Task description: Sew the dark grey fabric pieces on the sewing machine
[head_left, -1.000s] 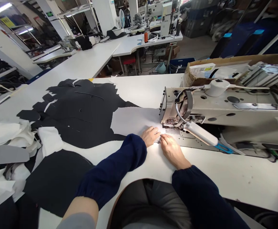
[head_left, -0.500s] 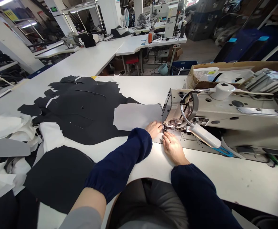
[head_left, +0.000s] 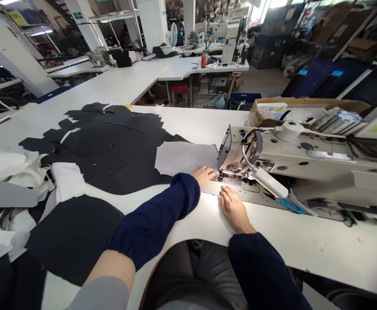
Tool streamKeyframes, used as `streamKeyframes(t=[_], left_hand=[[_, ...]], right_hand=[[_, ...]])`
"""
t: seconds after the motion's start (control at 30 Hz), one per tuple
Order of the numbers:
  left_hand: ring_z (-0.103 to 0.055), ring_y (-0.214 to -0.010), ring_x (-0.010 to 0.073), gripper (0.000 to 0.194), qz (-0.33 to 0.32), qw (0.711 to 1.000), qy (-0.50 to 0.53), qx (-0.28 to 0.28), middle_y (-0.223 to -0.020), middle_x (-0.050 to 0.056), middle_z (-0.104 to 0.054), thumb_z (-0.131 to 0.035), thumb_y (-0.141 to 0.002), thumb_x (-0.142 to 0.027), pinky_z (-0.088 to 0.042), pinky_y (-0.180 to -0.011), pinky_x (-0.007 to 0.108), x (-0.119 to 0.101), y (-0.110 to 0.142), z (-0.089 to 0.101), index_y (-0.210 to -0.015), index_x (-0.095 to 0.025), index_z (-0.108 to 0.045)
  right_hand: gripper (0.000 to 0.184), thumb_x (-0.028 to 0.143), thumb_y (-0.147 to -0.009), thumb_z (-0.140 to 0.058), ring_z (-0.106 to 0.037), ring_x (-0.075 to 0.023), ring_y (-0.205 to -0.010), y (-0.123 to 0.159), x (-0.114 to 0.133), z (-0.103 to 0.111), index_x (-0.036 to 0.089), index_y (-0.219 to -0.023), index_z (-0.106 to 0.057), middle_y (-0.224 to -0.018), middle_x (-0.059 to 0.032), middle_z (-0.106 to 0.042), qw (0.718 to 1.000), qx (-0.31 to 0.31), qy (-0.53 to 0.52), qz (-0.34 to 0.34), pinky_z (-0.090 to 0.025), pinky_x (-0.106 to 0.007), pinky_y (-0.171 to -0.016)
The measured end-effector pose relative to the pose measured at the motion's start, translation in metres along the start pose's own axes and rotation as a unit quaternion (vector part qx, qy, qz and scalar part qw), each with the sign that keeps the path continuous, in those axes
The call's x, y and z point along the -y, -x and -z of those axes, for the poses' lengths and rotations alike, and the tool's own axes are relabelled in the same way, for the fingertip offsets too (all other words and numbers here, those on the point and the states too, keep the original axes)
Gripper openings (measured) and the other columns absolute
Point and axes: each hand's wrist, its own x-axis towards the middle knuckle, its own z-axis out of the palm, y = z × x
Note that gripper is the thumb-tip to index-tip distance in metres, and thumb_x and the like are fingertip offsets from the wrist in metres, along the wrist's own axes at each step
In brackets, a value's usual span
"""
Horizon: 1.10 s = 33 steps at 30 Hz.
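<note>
A light grey fabric piece (head_left: pixel 185 157) lies flat, its right end at the head of a sewing machine (head_left: pixel 229 148). My left hand (head_left: pixel 204 175) rests on the near edge of this piece, fingers stretched toward the presser foot. My right hand (head_left: pixel 235 210) lies on the front edge of the machine's bed plate (head_left: pixel 214 187), fingers extended and close together, with no fabric visible in it. Dark blue sleeves cover both forearms. The spot right under the needle is partly hidden by the machine head.
Dark cut fabric pieces (head_left: pixel 120 146) are heaped left of the grey piece. White scraps (head_left: pixel 67 183) and a dark rounded panel (head_left: pixel 75 237) lie nearer. A lamp (head_left: pixel 269 181) and blue-handled snips (head_left: pixel 290 206) are at the machine. Behind it stands a cardboard box (head_left: pixel 254 113).
My right hand has drawn slightly back from the needle area toward me. My left hand stays on the grey fabric at its near edge. The camera view has shifted a little.
</note>
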Motion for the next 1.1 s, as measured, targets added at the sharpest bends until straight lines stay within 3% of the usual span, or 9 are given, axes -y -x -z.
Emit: streamKeyframes(t=[0.13,0.23,0.47,0.57,0.67,0.8,0.87,1.0,1.1], left_hand=[[-0.047,-0.122,0.0265,0.048,0.121,0.992,0.001,0.047,-0.136,0.012,-0.045,-0.048,-0.084,-0.001,-0.048,-0.091,0.043,0.034,0.030,0.005,-0.127,-0.021,-0.048],[-0.051,-0.118,0.0261,0.043,0.145,0.988,-0.008,0.046,-0.131,0.017,-0.049,-0.042,-0.085,0.000,-0.051,-0.086,0.041,0.045,0.046,0.003,-0.125,-0.015,-0.050],[-0.058,-0.108,0.0258,0.039,0.136,0.988,-0.025,0.069,-0.123,0.020,-0.054,-0.038,-0.085,0.000,-0.051,-0.082,0.038,0.029,0.064,0.010,-0.120,-0.010,-0.053],[-0.064,-0.093,0.0242,0.035,0.121,0.987,-0.023,0.105,-0.109,0.016,-0.063,-0.041,-0.084,-0.002,-0.052,-0.078,0.036,0.025,0.095,0.021,-0.112,-0.011,-0.059],[-0.066,-0.085,0.0207,0.031,0.085,0.987,0.024,0.136,-0.096,0.007,-0.069,-0.046,-0.087,-0.013,-0.051,-0.077,0.032,0.020,0.140,0.034,-0.112,-0.021,-0.062],[-0.065,-0.088,0.0152,0.029,0.023,0.979,0.171,0.108,-0.098,0.000,-0.071,-0.044,-0.090,-0.023,-0.049,-0.083,0.024,-0.003,0.187,0.047,-0.113,-0.026,-0.063],[-0.064,-0.093,0.0142,0.032,-0.015,0.976,0.192,0.098,-0.103,0.000,-0.070,-0.043,-0.086,-0.016,-0.049,-0.087,0.023,-0.023,0.201,0.047,-0.110,-0.023,-0.064],[-0.059,-0.109,0.0142,0.059,-0.104,0.982,0.143,0.063,-0.126,0.000,-0.059,-0.039,-0.072,-0.001,-0.049,-0.093,0.024,-0.070,0.229,0.038,-0.123,-0.024,-0.057],[-0.054,-0.118,0.0163,0.078,-0.158,0.984,0.081,-0.026,-0.134,0.000,-0.052,-0.033,-0.067,0.003,-0.047,-0.099,0.031,-0.084,0.249,0.028,-0.138,-0.030,-0.042]], right_hand=[[0.025,0.020,-0.092,-0.041,-0.054,-0.0265,-0.111,-0.001,-0.004,-0.003,0.012,-0.100,-0.063,-0.112,-0.0140,-0.062,1.000,-0.010,-0.002,0.014,-0.049,-0.043,-0.093],[0.027,0.022,-0.093,-0.039,-0.056,-0.0265,-0.109,-0.005,-0.006,-0.007,0.012,-0.099,-0.064,-0.109,-0.0153,-0.063,1.000,-0.016,-0.010,0.022,-0.050,-0.044,-0.092],[0.026,0.023,-0.093,-0.041,-0.055,-0.0282,-0.112,0.018,0.019,0.015,0.014,-0.102,-0.064,-0.114,-0.0134,-0.063,0.999,0.004,-0.038,0.004,-0.049,-0.049,-0.093],[0.026,0.027,-0.093,-0.044,-0.051,-0.0265,-0.118,0.049,0.041,0.041,0.018,-0.110,-0.062,-0.122,-0.0108,-0.059,0.987,-0.004,-0.139,-0.084,-0.045,-0.049,-0.099],[0.033,0.038,-0.091,-0.048,-0.054,-0.0260,-0.114,0.070,0.057,0.062,0.020,-0.115,-0.061,-0.125,-0.0102,-0.057,0.919,-0.013,-0.293,-0.262,-0.043,-0.049,-0.101],[0.049,0.055,-0.089,-0.043,-0.065,-0.0265,-0.090,0.060,0.058,0.072,0.018,-0.117,-0.058,-0.107,-0.0118,-0.066,0.703,0.027,-0.537,-0.465,-0.056,-0.044,-0.078],[0.049,0.055,-0.082,-0.054,-0.067,-0.0262,-0.077,0.050,0.057,0.075,0.017,-0.112,-0.060,-0.094,-0.0107,-0.069,0.629,0.057,-0.592,-0.500,-0.057,-0.039,-0.064],[0.053,0.038,-0.059,-0.077,-0.062,-0.0203,-0.060,0.052,0.056,0.109,0.015,-0.104,-0.062,-0.077,-0.0043,-0.068,0.603,0.039,-0.589,-0.537,-0.051,-0.030,-0.051],[0.050,0.036,-0.056,-0.078,-0.060,-0.0172,-0.058,0.081,0.038,0.169,0.013,-0.098,-0.065,-0.073,-0.0035,-0.067,0.609,-0.016,-0.568,-0.554,-0.049,-0.028,-0.052]])
